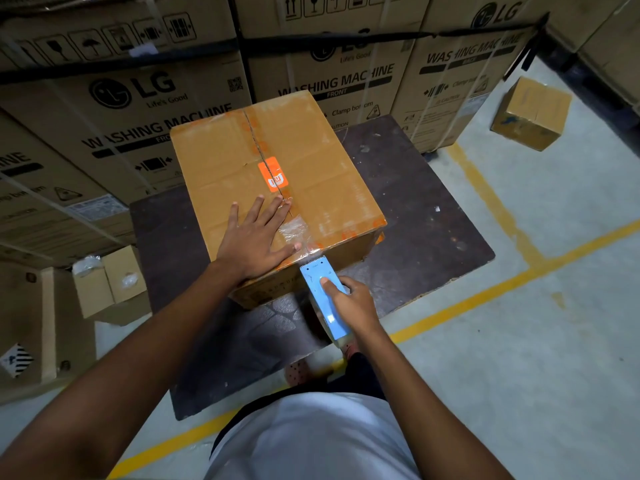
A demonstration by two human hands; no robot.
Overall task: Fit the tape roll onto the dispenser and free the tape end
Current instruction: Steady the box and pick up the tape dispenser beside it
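Note:
My right hand (349, 303) grips a light blue tape dispenser (320, 282), thumb on its top, its toothed blade at the near top edge of a brown cardboard box (242, 157). The clear tape roll (322, 323) sits under the dispenser, mostly hidden and blurred. A crinkled strip of clear tape (294, 230) runs from the blade onto the box top along the centre seam. My left hand (254, 237) lies flat on the box top with fingers spread, its thumb pressing the tape near the edge.
The box stands on a dark wooden board (433, 209) on the grey floor with yellow lines (485, 289). Large washing machine cartons (121, 109) form a wall behind and to the left. Small cartons lie at left (107, 285) and far right (530, 112).

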